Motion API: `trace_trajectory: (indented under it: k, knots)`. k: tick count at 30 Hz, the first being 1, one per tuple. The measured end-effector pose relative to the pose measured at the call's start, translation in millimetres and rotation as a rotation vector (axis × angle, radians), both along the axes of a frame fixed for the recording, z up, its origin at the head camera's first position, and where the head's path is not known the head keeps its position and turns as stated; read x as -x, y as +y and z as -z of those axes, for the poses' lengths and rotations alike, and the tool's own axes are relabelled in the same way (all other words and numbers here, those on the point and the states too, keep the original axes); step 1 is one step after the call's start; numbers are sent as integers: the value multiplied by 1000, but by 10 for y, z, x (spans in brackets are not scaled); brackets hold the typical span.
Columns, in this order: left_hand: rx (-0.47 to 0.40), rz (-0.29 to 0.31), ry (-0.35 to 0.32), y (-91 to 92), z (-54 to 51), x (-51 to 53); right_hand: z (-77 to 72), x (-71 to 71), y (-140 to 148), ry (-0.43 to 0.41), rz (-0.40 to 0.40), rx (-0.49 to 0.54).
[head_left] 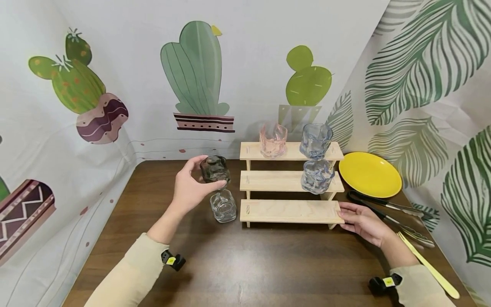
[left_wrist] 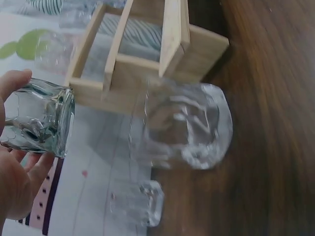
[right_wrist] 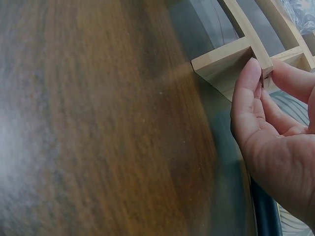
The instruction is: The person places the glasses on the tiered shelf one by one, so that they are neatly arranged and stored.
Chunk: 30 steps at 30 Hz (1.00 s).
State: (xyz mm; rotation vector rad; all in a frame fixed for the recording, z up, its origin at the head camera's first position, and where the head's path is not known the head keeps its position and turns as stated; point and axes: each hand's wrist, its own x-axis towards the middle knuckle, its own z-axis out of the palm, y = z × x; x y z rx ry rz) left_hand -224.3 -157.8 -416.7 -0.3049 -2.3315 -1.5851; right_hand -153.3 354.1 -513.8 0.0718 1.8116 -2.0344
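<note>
My left hand (head_left: 190,185) holds a dark grey glass tumbler (head_left: 215,169) in the air, thumb on the near side. In the left wrist view this tumbler (left_wrist: 39,118) lies between thumb and fingers. A clear tumbler (head_left: 223,207) stands on the table just below it, left of the three-tier wooden shelf (head_left: 289,211). Another clear tumbler (left_wrist: 142,202) shows farther back in the left wrist view. My right hand (head_left: 362,222) pinches the right end of the shelf's lowest board; in the right wrist view, thumb and fingers lie on either side of the board's end (right_wrist: 258,54).
A pink tumbler (head_left: 273,141) and a blue tumbler (head_left: 316,140) stand on the top tier, another blue tumbler (head_left: 317,176) on the middle tier. Right of the shelf lie a yellow plate (head_left: 370,175), black-handled tongs (head_left: 399,224) and a yellow fork (head_left: 429,266).
</note>
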Motion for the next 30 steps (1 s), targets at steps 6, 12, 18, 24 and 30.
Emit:
trace_trajectory:
  k: [6, 12, 18, 24, 30]
  knots:
    - [22, 30, -6, 260, -45, -5, 4, -7, -3, 0, 8, 5]
    - [-36, 102, -21, 544, -19, 25, 5, -9, -8, -5, 14, 4]
    - [-42, 161, -24, 803, 41, 56, 2, -4, -7, -3, 15, 0]
    - [-45, 193, -29, 1041, 102, 108, 3, -1, -6, -6, 16, -7]
    - [15, 157, -46, 1222, 136, 115, 12, -7, -3, -4, 13, -5]
